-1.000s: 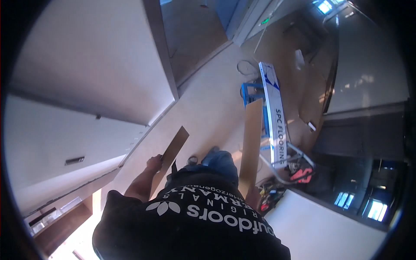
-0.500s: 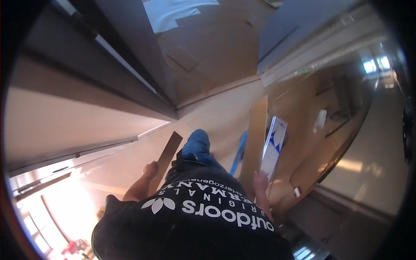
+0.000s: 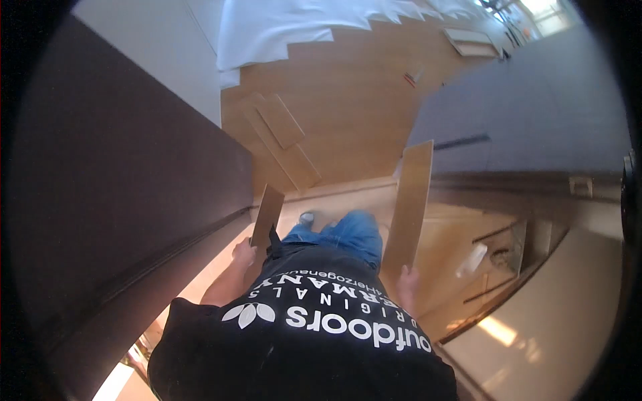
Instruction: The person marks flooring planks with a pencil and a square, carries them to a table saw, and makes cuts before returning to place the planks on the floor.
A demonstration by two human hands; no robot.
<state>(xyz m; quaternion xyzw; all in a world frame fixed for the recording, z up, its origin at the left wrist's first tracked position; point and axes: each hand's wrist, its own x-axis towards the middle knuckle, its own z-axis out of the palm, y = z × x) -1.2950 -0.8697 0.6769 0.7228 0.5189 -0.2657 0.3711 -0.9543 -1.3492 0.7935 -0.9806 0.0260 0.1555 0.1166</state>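
My left hand [image 3: 245,252] is closed on a short brown floor plank [image 3: 269,212], carried upright at my left side with its far end pointing ahead. At my right side, my right hand [image 3: 406,277] grips a longer wood-toned floor plank [image 3: 409,200], whose far end reaches toward the doorway. The fingers of both hands are partly hidden behind the planks. Between the two planks are my legs in blue jeans [image 3: 354,234], with one shoe [image 3: 306,218] showing ahead on the floor.
Past the threshold [image 3: 341,192], two loose planks [image 3: 284,123] lie on laid wood flooring. Stepped white underlay [image 3: 267,33] spreads beyond them. A dark wall [image 3: 134,160] stands close on my left, a grey wall [image 3: 521,107] on the right. A white object [image 3: 473,260] lies right of me.
I have stepped forward and turned toward the doorway, so the room beyond shows more fully. Both planks have come along in my hands. The blue-patterned package by the right plank is out of sight.
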